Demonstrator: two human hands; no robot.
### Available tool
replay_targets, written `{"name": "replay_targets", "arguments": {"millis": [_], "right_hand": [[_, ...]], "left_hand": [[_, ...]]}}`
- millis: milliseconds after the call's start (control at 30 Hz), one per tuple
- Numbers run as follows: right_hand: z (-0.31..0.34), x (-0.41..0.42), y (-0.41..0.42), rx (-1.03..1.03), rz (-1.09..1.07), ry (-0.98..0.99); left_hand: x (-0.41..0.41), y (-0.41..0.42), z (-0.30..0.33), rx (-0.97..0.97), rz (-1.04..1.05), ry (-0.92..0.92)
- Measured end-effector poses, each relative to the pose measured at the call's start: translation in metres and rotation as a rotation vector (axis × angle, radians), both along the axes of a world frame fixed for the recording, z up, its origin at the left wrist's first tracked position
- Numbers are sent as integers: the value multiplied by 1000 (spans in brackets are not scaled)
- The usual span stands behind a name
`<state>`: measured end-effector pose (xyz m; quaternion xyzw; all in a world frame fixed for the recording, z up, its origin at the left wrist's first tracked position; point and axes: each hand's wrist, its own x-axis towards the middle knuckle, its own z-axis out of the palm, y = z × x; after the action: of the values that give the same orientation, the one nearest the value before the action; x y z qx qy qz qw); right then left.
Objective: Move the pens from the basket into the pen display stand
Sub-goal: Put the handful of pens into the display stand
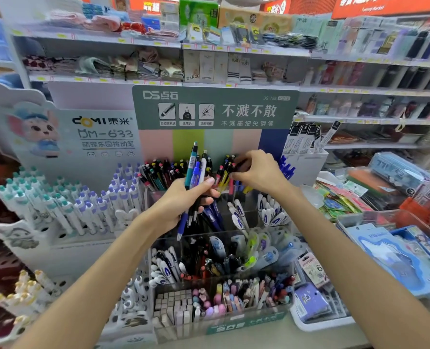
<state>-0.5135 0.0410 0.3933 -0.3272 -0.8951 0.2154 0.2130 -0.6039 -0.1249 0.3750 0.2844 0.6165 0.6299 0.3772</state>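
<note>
My left hand (183, 200) grips a bundle of pens (196, 170), teal, blue, white and black, held upright in front of the pen display stand (216, 109). The stand is a tiered clear rack with a green header and pastel back panel. My right hand (256, 170) reaches into its top tier, fingers pinched on a dark pen (234, 167) among several pens with coloured caps. Lower tiers hold white-and-blue pens, black pens and pastel erasers. No basket shows in the view.
A white stand (65, 197) of white pens with teal and purple caps sits to the left. On the right are a white box of packaged pens (307, 144), stationery packs (385, 185) and a clear bin (395, 253). Store shelves rise behind.
</note>
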Motion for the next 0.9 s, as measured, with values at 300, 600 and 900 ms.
{"name": "replay_targets", "arguments": {"millis": [300,600,900], "right_hand": [[0,29,-33,-727,251,274],[-2,74,6,-880,-12,721],[-5,58,10,-115,-41,833]], "left_hand": [[18,9,-8,-48,-199,26],[16,20,-14,-35,-48,-73],[17,28,-12,-74,8,0]]}}
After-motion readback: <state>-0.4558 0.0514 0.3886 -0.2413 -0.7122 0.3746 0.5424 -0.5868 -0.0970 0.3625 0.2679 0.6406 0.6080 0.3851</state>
